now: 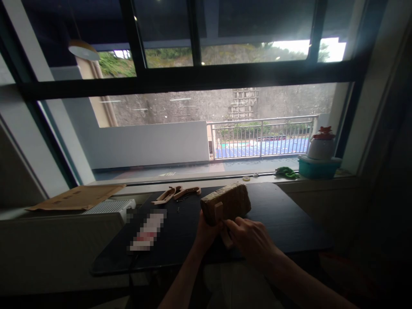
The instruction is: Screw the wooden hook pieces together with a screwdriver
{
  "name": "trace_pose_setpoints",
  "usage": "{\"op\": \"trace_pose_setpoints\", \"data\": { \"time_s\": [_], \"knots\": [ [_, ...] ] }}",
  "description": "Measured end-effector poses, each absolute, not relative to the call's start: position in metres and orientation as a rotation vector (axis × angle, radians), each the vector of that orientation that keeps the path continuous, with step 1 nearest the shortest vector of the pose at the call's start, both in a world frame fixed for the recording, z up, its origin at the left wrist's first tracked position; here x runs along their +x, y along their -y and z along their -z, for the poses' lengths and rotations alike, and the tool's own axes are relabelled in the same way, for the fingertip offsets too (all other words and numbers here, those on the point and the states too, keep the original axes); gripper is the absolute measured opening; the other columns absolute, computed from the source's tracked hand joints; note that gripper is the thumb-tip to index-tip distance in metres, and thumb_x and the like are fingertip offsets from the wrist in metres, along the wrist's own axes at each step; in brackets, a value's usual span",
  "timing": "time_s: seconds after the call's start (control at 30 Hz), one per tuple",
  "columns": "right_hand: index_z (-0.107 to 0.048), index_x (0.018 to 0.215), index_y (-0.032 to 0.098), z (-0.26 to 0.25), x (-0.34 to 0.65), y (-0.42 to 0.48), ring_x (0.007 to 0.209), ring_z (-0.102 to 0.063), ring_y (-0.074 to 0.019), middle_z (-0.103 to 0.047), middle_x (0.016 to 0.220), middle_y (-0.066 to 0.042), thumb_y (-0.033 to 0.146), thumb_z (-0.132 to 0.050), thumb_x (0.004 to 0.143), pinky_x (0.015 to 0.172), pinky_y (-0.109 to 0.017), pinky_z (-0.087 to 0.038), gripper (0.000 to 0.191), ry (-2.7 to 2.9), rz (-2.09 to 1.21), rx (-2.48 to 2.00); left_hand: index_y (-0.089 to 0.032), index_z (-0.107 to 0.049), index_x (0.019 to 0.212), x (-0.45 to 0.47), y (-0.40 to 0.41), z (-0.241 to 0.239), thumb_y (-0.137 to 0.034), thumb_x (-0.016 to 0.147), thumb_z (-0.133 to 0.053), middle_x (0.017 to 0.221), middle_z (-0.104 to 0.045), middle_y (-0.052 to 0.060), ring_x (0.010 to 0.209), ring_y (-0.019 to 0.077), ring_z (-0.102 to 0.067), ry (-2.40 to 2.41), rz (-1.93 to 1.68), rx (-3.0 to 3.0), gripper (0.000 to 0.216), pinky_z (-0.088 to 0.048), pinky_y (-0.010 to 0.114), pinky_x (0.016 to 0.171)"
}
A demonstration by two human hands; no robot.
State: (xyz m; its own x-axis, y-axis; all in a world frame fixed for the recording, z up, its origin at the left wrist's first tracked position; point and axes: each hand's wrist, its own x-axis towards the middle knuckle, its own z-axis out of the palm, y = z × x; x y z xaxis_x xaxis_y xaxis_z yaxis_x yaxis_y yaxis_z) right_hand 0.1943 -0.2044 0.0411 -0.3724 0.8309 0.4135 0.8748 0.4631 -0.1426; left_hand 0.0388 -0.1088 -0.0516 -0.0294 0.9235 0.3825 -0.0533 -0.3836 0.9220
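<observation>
A brownish rectangular block [229,198] is lifted at its near end above the dark tabletop [289,219]. My left hand [206,231] is closed under that near end and holds the block up. My right hand [249,236] is closed in a pinch on a small pale wooden piece [219,212] pressed against the block's near face. Both forearms come in from the bottom of the view.
Two pale wooden curved pieces [175,194] lie at the table's far edge. A blurred-out flat item [148,231] lies left of the hands. A cardboard envelope [77,197] rests on the left ledge. A teal box [318,166] with a white pot and a green cloth [286,173] sit on the windowsill.
</observation>
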Motion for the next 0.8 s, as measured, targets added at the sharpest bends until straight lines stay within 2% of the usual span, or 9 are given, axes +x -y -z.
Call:
{"op": "trace_pose_setpoints", "data": {
  "time_s": [0.1, 0.17, 0.3, 0.43, 0.57, 0.7, 0.8],
  "knots": [
    [-0.067, 0.094, 0.021, -0.038, 0.194, 0.201, 0.073, -0.065, -0.0180, -0.069, 0.079, -0.005, 0.010, -0.050, 0.086, 0.062, -0.024, -0.040, 0.022, 2.278, 0.122, -1.373, -0.014, -0.056, 0.110, 0.037, 0.106, 0.055, -0.030, 0.091, -0.057, 0.102, -0.060, 0.005, 0.083, 0.0170, -0.061, -0.991, -1.513, 1.429, 0.025, -0.053, 0.034, 0.071],
    [-0.067, 0.098, 0.022, -0.030, 0.196, 0.196, 0.077, -0.065, -0.0180, -0.070, 0.084, -0.004, 0.018, -0.048, 0.089, 0.066, -0.025, -0.042, 0.021, 2.210, 0.064, -1.379, -0.014, -0.056, 0.110, 0.036, 0.104, 0.058, -0.031, 0.091, -0.056, 0.103, -0.060, 0.006, 0.083, 0.0172, -0.061, -0.995, -1.509, 1.425, 0.025, -0.053, 0.035, 0.071],
    [-0.066, 0.103, 0.022, -0.012, 0.203, 0.187, 0.081, -0.067, -0.0184, -0.072, 0.089, -0.004, 0.033, -0.044, 0.091, 0.066, -0.025, -0.046, 0.027, 1.886, -0.252, -1.467, -0.015, -0.055, 0.112, 0.037, 0.105, 0.060, -0.030, 0.090, -0.057, 0.105, -0.059, 0.006, 0.086, 0.0181, -0.061, -0.986, -1.523, 1.433, 0.026, -0.053, 0.036, 0.073],
    [-0.067, 0.101, 0.021, -0.012, 0.207, 0.186, 0.078, -0.067, -0.0189, -0.073, 0.085, -0.004, 0.035, -0.043, 0.090, 0.065, -0.026, -0.047, 0.030, 1.834, -0.335, -1.470, -0.015, -0.055, 0.112, 0.038, 0.106, 0.059, -0.030, 0.090, -0.057, 0.104, -0.059, 0.006, 0.085, 0.0177, -0.061, -0.958, -1.518, 1.457, 0.026, -0.053, 0.036, 0.073],
    [-0.064, 0.109, 0.024, -0.029, 0.207, 0.195, 0.082, -0.067, -0.0213, -0.071, 0.091, -0.004, 0.026, -0.054, 0.084, 0.066, -0.027, -0.044, 0.027, 2.068, -0.117, -1.444, -0.015, -0.055, 0.111, 0.038, 0.106, 0.059, -0.030, 0.090, -0.057, 0.103, -0.059, 0.006, 0.084, 0.0174, -0.061, -0.956, -1.531, 1.465, 0.026, -0.053, 0.035, 0.072],
    [-0.063, 0.105, 0.023, -0.037, 0.206, 0.201, 0.076, -0.064, -0.0186, -0.068, 0.085, -0.003, 0.009, -0.049, 0.084, 0.059, -0.025, -0.040, 0.029, 2.352, 0.224, -1.419, -0.014, -0.055, 0.111, 0.038, 0.105, 0.060, -0.030, 0.090, -0.057, 0.102, -0.060, 0.005, 0.083, 0.0169, -0.061, -0.960, -1.521, 1.451, 0.026, -0.053, 0.035, 0.071],
    [-0.064, 0.103, 0.021, -0.030, 0.205, 0.199, 0.079, -0.063, -0.0183, -0.068, 0.086, -0.004, 0.006, -0.047, 0.085, 0.061, -0.025, -0.039, 0.029, 2.305, 0.166, -1.439, -0.014, -0.056, 0.110, 0.038, 0.104, 0.060, -0.030, 0.090, -0.057, 0.102, -0.060, 0.005, 0.082, 0.0168, -0.061, -0.969, -1.517, 1.430, 0.025, -0.053, 0.034, 0.070]
  ]
}}
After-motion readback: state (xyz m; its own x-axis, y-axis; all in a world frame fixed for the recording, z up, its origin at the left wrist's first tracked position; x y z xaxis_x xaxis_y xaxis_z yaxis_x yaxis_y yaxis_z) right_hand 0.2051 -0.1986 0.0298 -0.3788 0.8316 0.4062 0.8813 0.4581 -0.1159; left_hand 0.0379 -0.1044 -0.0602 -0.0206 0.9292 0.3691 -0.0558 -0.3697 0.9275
